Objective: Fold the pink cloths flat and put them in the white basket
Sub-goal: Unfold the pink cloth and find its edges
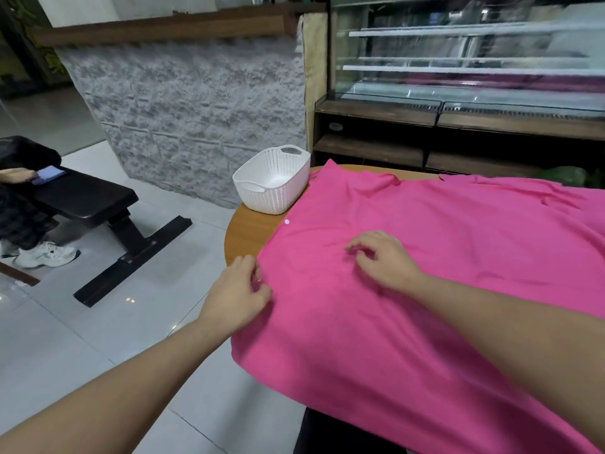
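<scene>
Your left hand (pixel 237 294) pinches the smooth pink cloth (pixel 425 273) at the round wooden worktop's (pixel 248 232) left edge; your right hand (pixel 381 258) rests on it, fingers loosely curled. The perforated white basket (pixel 273 183) sits at the far-left edge.

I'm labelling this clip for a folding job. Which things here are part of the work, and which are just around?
Part of the job:
pink cloth, spread over the table
white basket, nothing seen in it
left hand, at the cloth's edge
right hand, on the cloth
round wooden table

Just around:
black bench
glass display case
</scene>
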Demonstrator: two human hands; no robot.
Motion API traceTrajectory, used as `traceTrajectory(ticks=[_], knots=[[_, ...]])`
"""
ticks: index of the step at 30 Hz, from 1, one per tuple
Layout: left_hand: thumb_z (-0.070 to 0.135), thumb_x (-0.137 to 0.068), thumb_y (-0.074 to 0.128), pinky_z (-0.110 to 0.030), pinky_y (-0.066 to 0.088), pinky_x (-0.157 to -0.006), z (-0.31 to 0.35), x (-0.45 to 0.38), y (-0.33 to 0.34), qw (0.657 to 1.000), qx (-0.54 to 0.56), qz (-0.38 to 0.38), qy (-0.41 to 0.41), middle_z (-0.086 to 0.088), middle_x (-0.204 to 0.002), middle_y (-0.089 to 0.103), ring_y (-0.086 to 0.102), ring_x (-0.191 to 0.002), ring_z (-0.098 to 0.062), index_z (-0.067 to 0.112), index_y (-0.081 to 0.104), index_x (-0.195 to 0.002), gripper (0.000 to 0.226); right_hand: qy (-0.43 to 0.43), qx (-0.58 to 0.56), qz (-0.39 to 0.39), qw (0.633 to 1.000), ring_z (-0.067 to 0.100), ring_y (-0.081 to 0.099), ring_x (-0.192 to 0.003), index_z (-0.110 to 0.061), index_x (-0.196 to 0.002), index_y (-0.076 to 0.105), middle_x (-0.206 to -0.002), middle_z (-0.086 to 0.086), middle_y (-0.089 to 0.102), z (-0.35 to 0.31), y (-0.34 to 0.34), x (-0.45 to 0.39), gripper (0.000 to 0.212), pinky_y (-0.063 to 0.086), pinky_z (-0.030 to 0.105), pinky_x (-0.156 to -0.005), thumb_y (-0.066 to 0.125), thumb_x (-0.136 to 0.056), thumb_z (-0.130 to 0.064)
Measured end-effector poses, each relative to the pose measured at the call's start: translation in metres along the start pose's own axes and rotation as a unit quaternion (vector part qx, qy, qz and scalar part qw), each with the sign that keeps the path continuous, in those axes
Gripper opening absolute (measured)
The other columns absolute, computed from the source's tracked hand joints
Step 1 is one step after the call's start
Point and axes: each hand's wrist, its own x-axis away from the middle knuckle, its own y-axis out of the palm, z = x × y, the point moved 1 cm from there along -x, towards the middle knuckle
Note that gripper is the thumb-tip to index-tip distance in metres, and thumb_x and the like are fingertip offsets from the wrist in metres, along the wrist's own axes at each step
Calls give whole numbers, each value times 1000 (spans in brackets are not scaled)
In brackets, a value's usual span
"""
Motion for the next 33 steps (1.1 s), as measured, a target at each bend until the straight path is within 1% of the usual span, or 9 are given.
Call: traceTrajectory(ticks=[3, 6, 11, 21, 25, 27, 29, 31, 33], knots=[[23, -84, 61, -34, 42, -72, 35, -13, 12, 996, -23, -33, 81, 8, -84, 54, 51, -77, -11, 24, 51, -81, 10, 37, 19, -16, 999, 11, 52, -99, -27, -104, 72, -100, -16, 62, 16, -32, 12, 41, 41, 39, -100, 41, -77, -33], [23, -87, 60, -34, 43, -72, 72, -26, 29, 991, -35, -48, 119, 7, -86, 57, 53, -77, -15, 24, 54, -86, 6, 71, 44, -25, 996, 14, 56, -109, -26, -108, 70, -109, -10, 68, 36, -65, 23, 37, 40, 40, -103, 45, -81, -26], [22, -87, 59, -30, 33, -68, 167, -61, 68, 978, -15, -92, 185, 6, -93, 55, 50, -79, -16, 24, 52, -92, 9, 159, 75, 24, 984, 14, 56, -110, -25, -114, 68, -114, -6, 67, 86, -149, 61, 35, 42, 32, -99, 52, -88, -8], [21, -92, 53, -32, 46, -86, 301, -104, 153, 955, -51, -182, 229, 0, -120, 62, 60, -100, -24, 19, 54, -114, 22, 241, 97, 122, 958, 16, 60, -99, -27, -109, 68, -103, -8, 68, 165, -269, 135, 38, 48, 40, -94, 49, -81, -9], [21, -94, 52, -32, 48, -84, 343, -103, 188, 937, -56, -217, 266, 0, -117, 66, 62, -98, -24, 19, 54, -116, 22, 289, 98, 117, 945, 19, 57, -110, -21, -115, 66, -113, -2, 66, 195, -307, 156, 45, 44, 32, -95, 51, -80, 3], [20, -94, 53, -33, 48, -84, 355, -100, 198, 932, -58, -224, 278, -1, -113, 66, 62, -97, -23, 18, 55, -115, 22, 322, 83, 49, 942, 20, 53, -121, -24, -126, 60, -126, -2, 62, 204, -317, 166, 49, 41, 32, -100, 61, -78, -11], [20, -92, 53, -33, 48, -85, 369, -99, 209, 928, -57, -230, 288, -2, -111, 66, 61, -99, -22, 19, 55, -115, 23, 360, 70, -11, 930, 21, 50, -127, -28, -139, 47, -136, -4, 56, 212, -324, 177, 71, 40, 36, -105, 67, -72, -40], [18, -90, 53, -32, 47, -86, 382, -101, 218, 925, -56, -232, 297, -2, -113, 65, 59, -100, -22, 19, 56, -114, 24, 420, 33, 8, 907, 20, 49, -128, -28, -147, 37, -135, -7, 52, 221, -326, 183, 84, 39, 35, -107, 67, -77, -64], [19, -90, 52, -30, 46, -86, 393, -106, 226, 923, -57, -229, 304, 1, -115, 64, 59, -101, -21, 22, 57, -112, 23, 488, -22, 76, 869, 21, 54, -123, -22, -142, 47, -134, -2, 58, 234, -327, 179, 80, 41, 36, -104, 55, -82, -74]])
